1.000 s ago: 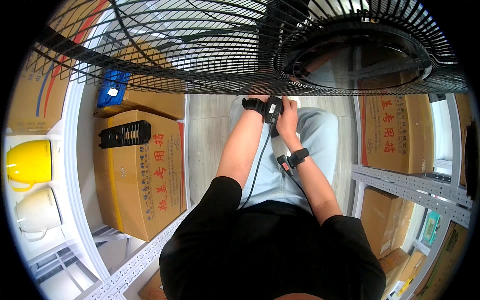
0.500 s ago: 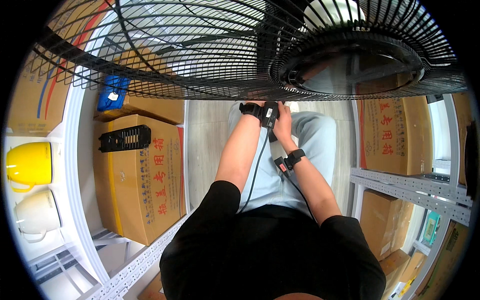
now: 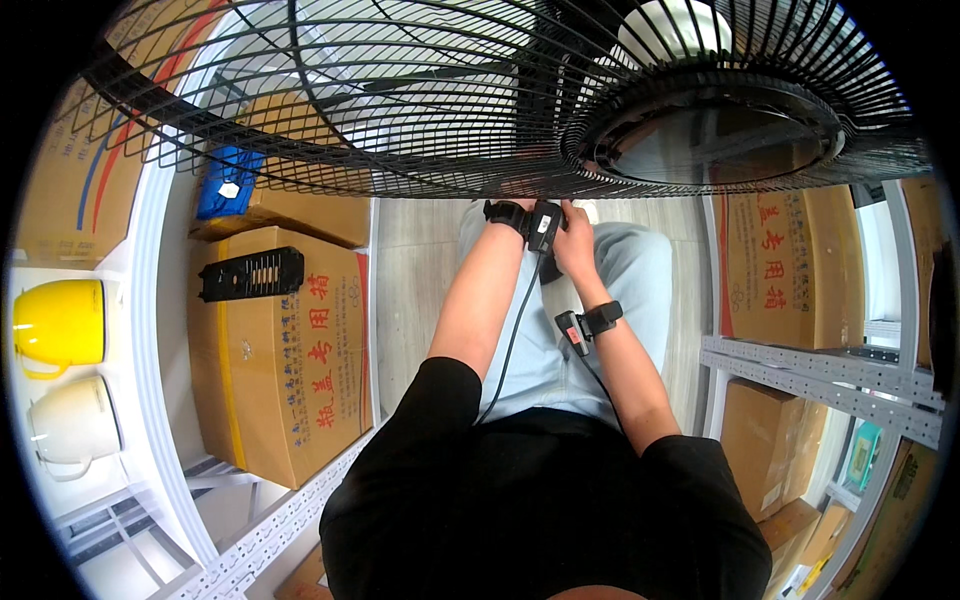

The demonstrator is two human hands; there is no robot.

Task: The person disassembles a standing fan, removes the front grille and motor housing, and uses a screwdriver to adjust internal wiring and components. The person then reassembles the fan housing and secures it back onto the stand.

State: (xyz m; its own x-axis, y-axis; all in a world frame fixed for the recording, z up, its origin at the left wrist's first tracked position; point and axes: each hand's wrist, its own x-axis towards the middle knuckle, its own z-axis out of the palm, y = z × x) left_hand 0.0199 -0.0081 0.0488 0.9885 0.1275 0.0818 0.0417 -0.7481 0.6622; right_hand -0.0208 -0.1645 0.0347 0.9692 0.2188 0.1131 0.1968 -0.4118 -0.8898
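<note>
A large black fan (image 3: 430, 150) with a wire grille spans the top of the head view, close in front of me. Just under its lower rim, both my hands are side by side between my knees. My left hand (image 3: 517, 203) is mostly hidden by the grille and by the black box strapped at its wrist; its fingers do not show. My right hand (image 3: 574, 243) lies against the right side of that box, its fingers curled in. Whatever it grips is out of sight. A dark part (image 3: 547, 268) shows just below the hands, too covered to name.
Shelves flank me. On the left, a cardboard box (image 3: 270, 370) carries a slotted black plastic part (image 3: 252, 274); a blue packet (image 3: 230, 183) lies beyond. Yellow (image 3: 60, 322) and white mugs (image 3: 75, 428) stand farther left. More boxes (image 3: 785, 270) fill the right shelf.
My right forearm has shifted slightly right and its wrist has turned a little. The fan grille appears slightly moved to the right in view. My left hand stays nearly in place.
</note>
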